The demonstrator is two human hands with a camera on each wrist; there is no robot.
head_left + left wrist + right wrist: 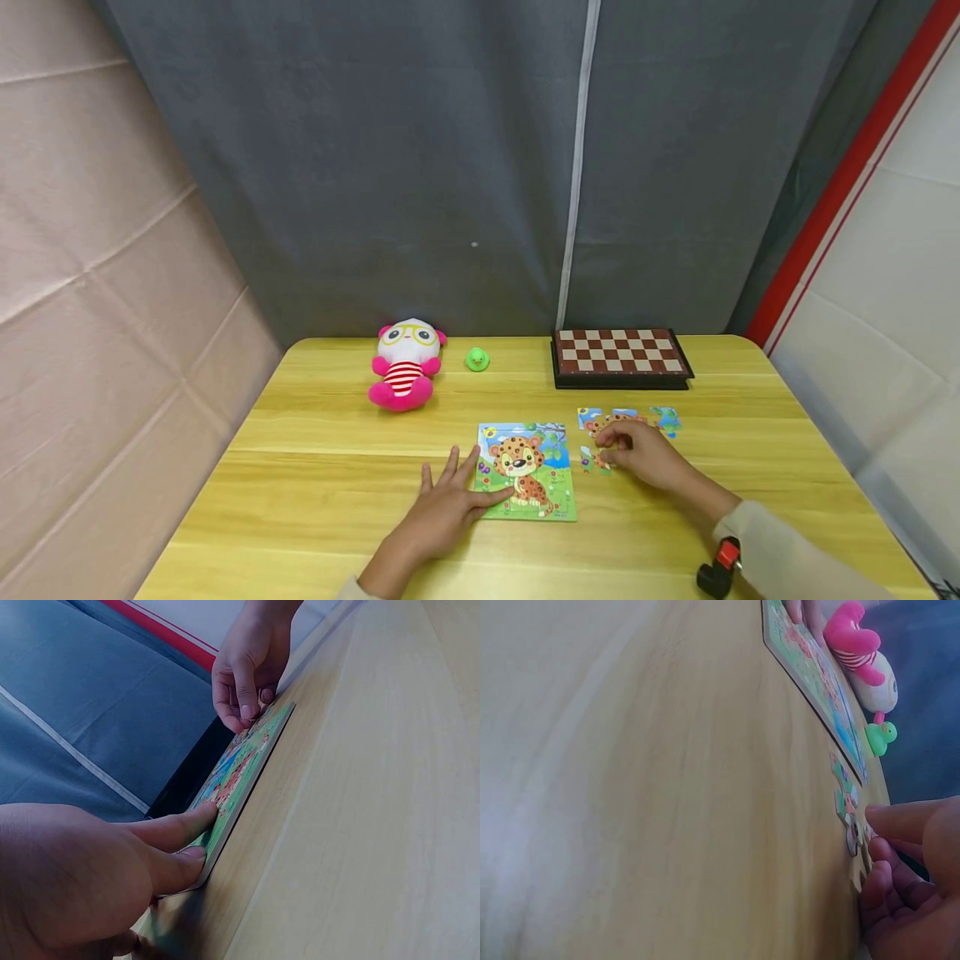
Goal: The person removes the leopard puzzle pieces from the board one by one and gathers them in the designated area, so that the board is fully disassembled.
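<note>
A square puzzle board (pixel 551 492) with a cartoon leopard picture lies flat on the wooden table. My left hand (pixel 442 508) rests on its left side, fingers spread, with the index fingertip on the picture; the left wrist view shows the thumb at the board's edge. Right of the board are several loose puzzle pieces (pixel 666 419), some hidden under my right hand (pixel 645 452). That hand's thumb and index finger pinch a small puzzle piece (pixel 868 832), mostly covered by the fingers. More loose pieces (pixel 845 796) lie beside it in the right wrist view.
A pink and white plush toy (pixel 405 367) and a green rubber duck (pixel 477 359) sit at the back of the table (pixel 300 500). A checkered board box (pixel 622 360) stands behind the loose pieces. A grey curtain (pixel 420 167) hangs beyond the back edge.
</note>
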